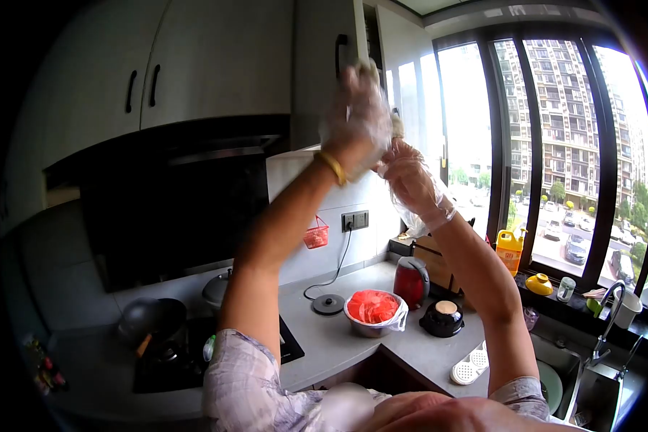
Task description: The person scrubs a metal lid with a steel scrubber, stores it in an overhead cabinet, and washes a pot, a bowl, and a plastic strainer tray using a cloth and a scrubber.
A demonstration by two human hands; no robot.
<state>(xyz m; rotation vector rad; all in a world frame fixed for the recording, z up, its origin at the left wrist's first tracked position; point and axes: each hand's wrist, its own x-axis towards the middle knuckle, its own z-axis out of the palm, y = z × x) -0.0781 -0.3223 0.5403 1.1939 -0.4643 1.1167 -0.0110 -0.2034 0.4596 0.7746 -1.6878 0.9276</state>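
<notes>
My left hand (356, 119) is raised in front of the wall cabinets and smeared by motion. It wears a clear plastic glove, with a yellow bracelet at the wrist. A small beige, fuzzy-looking piece (368, 70) shows at its fingertips, too blurred to name. Just below and to the right is my right hand (410, 178), also in a loose clear plastic glove. Its fingers are curled closed, and a beige thing (397, 127) sticks up above them; its kind is unclear. Behind the hands, a cabinet door (412, 79) stands open.
On the counter are a metal bowl (371, 329) holding a red bag, a red kettle (411, 283), a black pot (441, 319) and a round lid (328, 304). A wok (153, 321) sits by the hob at left. The sink (599, 396) and windows are at right.
</notes>
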